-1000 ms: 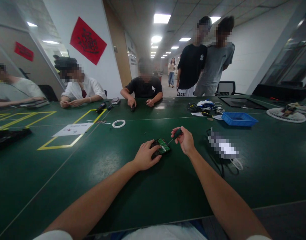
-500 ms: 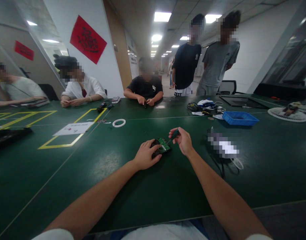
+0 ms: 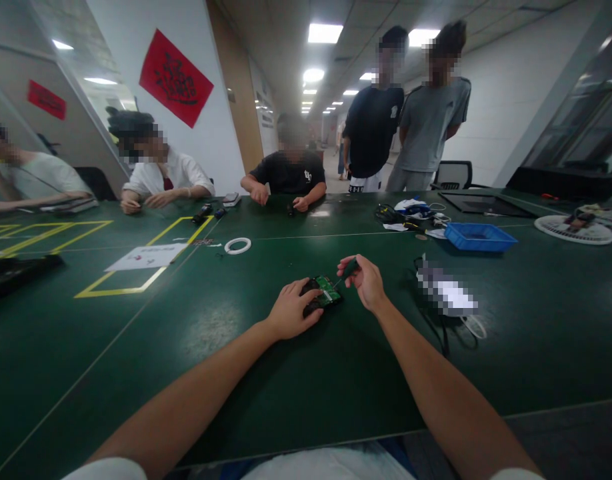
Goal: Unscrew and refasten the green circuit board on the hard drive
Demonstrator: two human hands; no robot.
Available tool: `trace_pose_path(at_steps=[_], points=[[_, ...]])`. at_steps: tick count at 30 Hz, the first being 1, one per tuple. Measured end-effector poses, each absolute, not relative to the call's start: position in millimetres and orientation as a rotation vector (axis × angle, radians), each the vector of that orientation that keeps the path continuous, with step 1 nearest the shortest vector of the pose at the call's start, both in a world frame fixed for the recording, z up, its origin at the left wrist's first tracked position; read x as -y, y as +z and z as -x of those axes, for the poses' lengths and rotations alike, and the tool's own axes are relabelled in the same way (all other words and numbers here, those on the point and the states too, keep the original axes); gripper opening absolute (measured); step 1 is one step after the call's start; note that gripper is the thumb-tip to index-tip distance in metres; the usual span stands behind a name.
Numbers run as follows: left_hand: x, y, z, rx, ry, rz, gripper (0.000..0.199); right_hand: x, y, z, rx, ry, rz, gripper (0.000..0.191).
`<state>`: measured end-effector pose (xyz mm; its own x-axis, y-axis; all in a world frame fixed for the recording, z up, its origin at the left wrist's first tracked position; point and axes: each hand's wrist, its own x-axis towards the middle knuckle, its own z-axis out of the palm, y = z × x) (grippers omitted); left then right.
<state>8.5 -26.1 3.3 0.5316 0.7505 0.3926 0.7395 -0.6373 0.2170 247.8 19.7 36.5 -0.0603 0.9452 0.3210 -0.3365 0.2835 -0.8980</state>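
On the green table lies a small black device with an exposed green circuit board (image 3: 330, 292). My left hand (image 3: 293, 308) covers its left end, thumb and fingers gripping its sides and holding it flat against the table. A screwdriver with a dark green handle (image 3: 351, 268) is pinched in my right hand (image 3: 367, 283), just right of the device. Its thin shaft slants down to the left, and the tip meets the board near its right edge. Whether the tip sits in a screw is too small to tell.
A pixelated object with cables (image 3: 449, 290) lies to the right. Beyond it stand a blue tray (image 3: 480, 237) and a white fan-like grille (image 3: 573, 229). A white ring (image 3: 237, 246) and a paper sheet (image 3: 146, 257) lie left. Several people are around the table's far side.
My hands, the device and the screwdriver look unmoved. Across the table, a seated person's hands have moved apart, and the standing person in grey has shifted left.
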Motion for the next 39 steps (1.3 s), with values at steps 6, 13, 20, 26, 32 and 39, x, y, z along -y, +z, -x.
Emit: trace_pose_path(at_steps=[6,13,20,26,32,39], points=[[26,2,-9,-1.326,0.710,-2.735,0.051,-20,38,-249,1.189,1.219,0.664,0.040],[24,1,-8,-1.318,0.716,-2.744,0.050,-16,43,-247,1.310,1.148,0.715,0.040],[25,4,-9,-1.307,0.740,-2.740,0.050,-7,52,-239,1.356,1.119,0.749,0.044],[24,3,-8,-1.302,0.734,-2.738,0.049,-4,54,-236,1.310,1.219,0.695,0.034],[25,5,-7,-1.294,0.723,-2.729,0.049,-7,53,-240,1.218,1.279,0.668,0.039],[24,2,-6,-1.306,0.725,-2.719,0.050,-13,53,-249,1.236,1.118,0.814,0.037]])
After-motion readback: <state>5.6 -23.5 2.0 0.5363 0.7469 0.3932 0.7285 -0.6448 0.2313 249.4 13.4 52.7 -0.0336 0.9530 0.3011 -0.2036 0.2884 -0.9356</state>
